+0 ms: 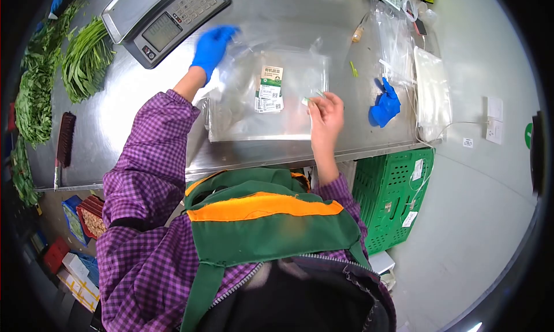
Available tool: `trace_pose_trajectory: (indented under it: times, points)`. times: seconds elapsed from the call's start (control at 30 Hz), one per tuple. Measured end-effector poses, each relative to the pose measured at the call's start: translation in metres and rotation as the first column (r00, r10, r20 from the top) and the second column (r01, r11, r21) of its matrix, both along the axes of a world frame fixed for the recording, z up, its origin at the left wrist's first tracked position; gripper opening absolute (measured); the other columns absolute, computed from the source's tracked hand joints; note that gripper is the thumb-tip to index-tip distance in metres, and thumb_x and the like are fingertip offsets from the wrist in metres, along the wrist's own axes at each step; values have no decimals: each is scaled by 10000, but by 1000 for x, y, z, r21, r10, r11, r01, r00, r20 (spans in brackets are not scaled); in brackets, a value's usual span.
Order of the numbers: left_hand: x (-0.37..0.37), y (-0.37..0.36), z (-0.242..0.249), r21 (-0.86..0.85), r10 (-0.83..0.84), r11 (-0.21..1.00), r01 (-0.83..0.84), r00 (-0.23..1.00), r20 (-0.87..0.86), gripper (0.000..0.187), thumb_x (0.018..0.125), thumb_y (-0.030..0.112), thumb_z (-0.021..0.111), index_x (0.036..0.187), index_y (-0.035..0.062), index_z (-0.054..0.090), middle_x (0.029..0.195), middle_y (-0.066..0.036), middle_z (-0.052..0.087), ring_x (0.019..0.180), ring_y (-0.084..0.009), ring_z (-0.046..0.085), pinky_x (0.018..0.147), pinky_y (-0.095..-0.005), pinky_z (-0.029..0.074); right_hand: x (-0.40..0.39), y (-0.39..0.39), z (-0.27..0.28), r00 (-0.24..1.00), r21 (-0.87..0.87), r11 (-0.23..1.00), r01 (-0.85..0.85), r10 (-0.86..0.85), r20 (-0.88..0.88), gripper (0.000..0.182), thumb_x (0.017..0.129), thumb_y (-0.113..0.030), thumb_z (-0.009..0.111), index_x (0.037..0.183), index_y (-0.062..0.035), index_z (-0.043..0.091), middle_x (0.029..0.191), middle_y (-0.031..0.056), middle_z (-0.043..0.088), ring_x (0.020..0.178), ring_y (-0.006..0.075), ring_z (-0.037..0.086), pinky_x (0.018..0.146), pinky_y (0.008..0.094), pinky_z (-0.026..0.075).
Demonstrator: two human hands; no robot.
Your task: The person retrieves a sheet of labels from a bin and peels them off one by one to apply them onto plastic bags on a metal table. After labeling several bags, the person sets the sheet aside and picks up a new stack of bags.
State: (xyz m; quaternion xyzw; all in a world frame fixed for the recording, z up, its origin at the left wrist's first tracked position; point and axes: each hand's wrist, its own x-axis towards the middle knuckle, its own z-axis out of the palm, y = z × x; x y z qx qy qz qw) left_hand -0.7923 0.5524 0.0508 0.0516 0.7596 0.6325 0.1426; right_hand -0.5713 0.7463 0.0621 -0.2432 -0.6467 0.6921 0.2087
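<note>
My left hand (210, 48), in a blue glove, is stretched out over the steel table beside the scale, its fingers extended and nothing visible in them. Bare, my right hand (327, 117) pinches a small white and green label (306, 101) between thumb and fingers. Between the hands lies a stack of clear plastic bags (300, 127). On the bags rest several printed labels (270, 89), white with green and brown bands, overlapping one another.
A digital scale (167, 29) stands at upper left, near bunches of leafy greens (86, 60). A brush (66, 138) lies at the left edge. Rightward are a crumpled blue glove (385, 104), more plastic bags (392, 40) and cables. Green crates (392, 196) stand below the table's edge.
</note>
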Motion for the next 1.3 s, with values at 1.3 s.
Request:
trace_pose_trajectory:
  times: [1.3]
  points:
    - [-5, 0, -8, -78, -270, 960, 270, 963, 8, 220, 870, 188, 591, 995, 23, 666, 933, -58, 667, 861, -133, 590, 835, -277, 452, -43, 28, -5, 988, 187, 979, -82, 55, 146, 193, 839, -85, 634, 1017, -16, 604, 748, 0, 588, 603, 61, 524, 569, 216, 432]
